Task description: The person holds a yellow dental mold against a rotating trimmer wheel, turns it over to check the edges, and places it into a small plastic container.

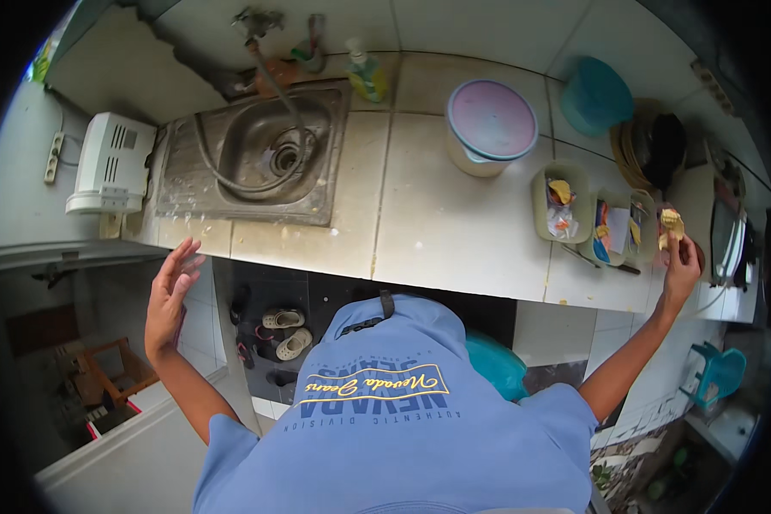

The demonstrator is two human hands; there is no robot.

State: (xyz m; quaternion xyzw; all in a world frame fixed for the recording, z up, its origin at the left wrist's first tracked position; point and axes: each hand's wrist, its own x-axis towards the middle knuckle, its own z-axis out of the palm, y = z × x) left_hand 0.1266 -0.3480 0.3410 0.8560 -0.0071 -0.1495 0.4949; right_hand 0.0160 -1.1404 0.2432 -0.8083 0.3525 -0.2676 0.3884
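Note:
My left hand (pixel 171 295) hangs in the air near the counter's front edge, below the steel sink (pixel 261 146), its fingers apart and slightly curved, holding nothing. At the right end of the counter my right hand (pixel 682 270) pinches a crumpled yellowish piece (pixel 671 224), too small to identify surely. Just left of that hand stand small pale plastic containers (pixel 544 206) holding wrappers and other small items, with a dark stick-like utensil (pixel 625 268) beside them.
A lidded tub (pixel 493 120), blue bowl (pixel 595 94), stacked pans (pixel 660 146) and soap bottle (pixel 367 73) stand on the tiled counter (pixel 420 231). A white appliance (pixel 111 158) sits left of the sink. Sandals (pixel 291 338) and a teal basin (pixel 497 360) lie below.

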